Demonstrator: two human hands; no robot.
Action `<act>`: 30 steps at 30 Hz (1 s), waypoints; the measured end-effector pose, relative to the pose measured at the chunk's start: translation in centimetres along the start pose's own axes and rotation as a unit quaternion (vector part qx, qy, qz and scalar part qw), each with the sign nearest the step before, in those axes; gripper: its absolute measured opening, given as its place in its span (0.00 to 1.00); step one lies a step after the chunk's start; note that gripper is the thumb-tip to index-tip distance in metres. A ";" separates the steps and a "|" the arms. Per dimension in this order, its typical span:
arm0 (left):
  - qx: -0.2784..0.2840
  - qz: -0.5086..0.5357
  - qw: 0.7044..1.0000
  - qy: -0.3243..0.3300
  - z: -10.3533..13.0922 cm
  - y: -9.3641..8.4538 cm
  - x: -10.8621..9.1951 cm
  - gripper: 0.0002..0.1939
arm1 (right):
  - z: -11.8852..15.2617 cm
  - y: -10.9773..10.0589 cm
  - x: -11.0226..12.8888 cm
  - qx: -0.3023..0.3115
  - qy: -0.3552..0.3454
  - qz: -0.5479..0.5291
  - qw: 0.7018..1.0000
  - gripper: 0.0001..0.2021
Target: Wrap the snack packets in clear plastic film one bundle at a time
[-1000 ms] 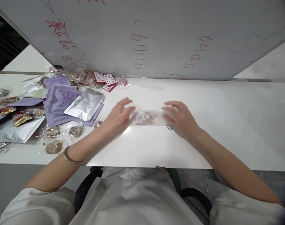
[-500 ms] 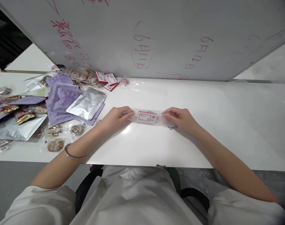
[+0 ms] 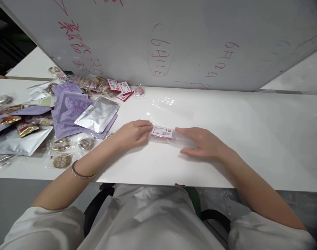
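A small red-and-white box (image 3: 162, 132) lies inside a narrow translucent plastic bag (image 3: 183, 139) on the table in front of me. My left hand (image 3: 137, 133) is closed on the bag's left end, its fingertips beside the box. At the other end, my right hand (image 3: 203, 142) rests over the bag with its fingers stretched out and the thumb apart. Part of the bag's right end is hidden under that hand.
To the left are purple packets (image 3: 72, 107), a silver pouch (image 3: 98, 114) and wrapped cookies (image 3: 62, 160). Several similar red-and-white boxes (image 3: 125, 88) lie by the whiteboard (image 3: 122, 45). A wrapped pink piece (image 3: 139, 91) sits next to them.
The bag and box have shifted slightly toward me and turned a little. My right hand has gone from pinching the bag's end to lying spread over it. My left hand remains on the left end.
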State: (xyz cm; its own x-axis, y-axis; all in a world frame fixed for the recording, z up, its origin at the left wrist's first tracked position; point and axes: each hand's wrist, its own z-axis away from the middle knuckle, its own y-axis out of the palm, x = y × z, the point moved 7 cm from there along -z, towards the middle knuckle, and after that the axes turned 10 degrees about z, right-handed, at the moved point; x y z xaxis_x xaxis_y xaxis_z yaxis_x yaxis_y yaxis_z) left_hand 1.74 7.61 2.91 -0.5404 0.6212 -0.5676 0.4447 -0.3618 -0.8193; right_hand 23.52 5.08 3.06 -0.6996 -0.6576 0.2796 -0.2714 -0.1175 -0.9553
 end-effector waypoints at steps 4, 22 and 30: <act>0.047 -0.031 0.998 -0.007 0.3 0.1 -0.6 0.29 | 0.2 0.4 0.0 0.005 0.031 0.046 0.998 0.27; -0.073 0.131 0.978 -0.148 -0.6 0.7 2.1 0.22 | -1.3 0.6 -5.5 -0.006 0.221 -0.161 0.962 0.17; -0.118 0.019 0.993 0.012 -0.3 0.6 -0.1 0.11 | -0.8 -0.6 -2.6 -0.141 0.054 -0.008 0.988 0.08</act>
State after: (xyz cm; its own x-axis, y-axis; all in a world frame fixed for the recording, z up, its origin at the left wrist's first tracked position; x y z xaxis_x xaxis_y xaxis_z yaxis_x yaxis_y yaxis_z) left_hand 2.23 7.56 2.50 -0.5044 0.6274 -0.5933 0.6206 -0.2144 -0.7542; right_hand 24.98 7.51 2.97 -0.7564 -0.5719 0.3173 -0.4456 0.0954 -0.8901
